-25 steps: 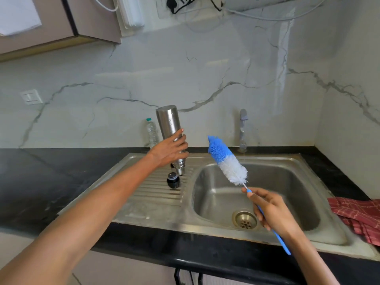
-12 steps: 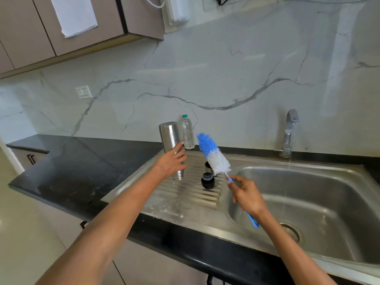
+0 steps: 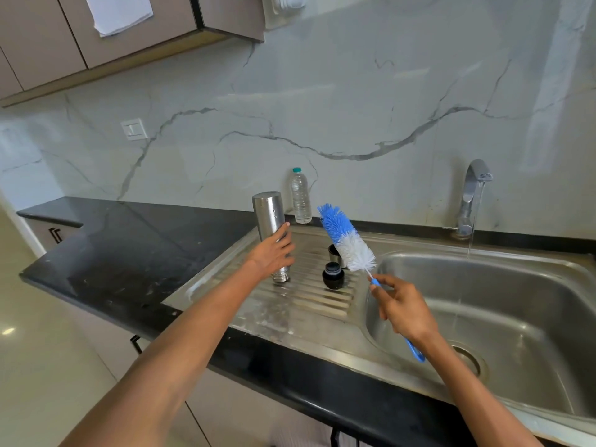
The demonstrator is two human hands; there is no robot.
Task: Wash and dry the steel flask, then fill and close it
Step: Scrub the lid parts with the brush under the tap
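The steel flask (image 3: pixel 270 214) stands upside down, mouth down, on the ribbed draining board (image 3: pixel 303 301). My left hand (image 3: pixel 274 253) is wrapped around its lower half. My right hand (image 3: pixel 404 309) grips the blue handle of a bottle brush (image 3: pixel 346 238), whose blue and white bristles point up and left above the board. A black flask stopper (image 3: pixel 332 275) sits on the board between the flask and the brush. A small steel cap (image 3: pixel 333 253) stands just behind it, partly hidden by the bristles.
A thin stream of water runs from the tap (image 3: pixel 472 195) into the steel sink basin (image 3: pixel 503 317) on the right. A clear plastic water bottle (image 3: pixel 300 196) stands against the marble wall behind the flask. Black countertop (image 3: pixel 129 253) stretches to the left.
The view has swung left, away from the sink. The flask came down from the air and now rests mouth down on the draining board. The brush has moved left, over the board.
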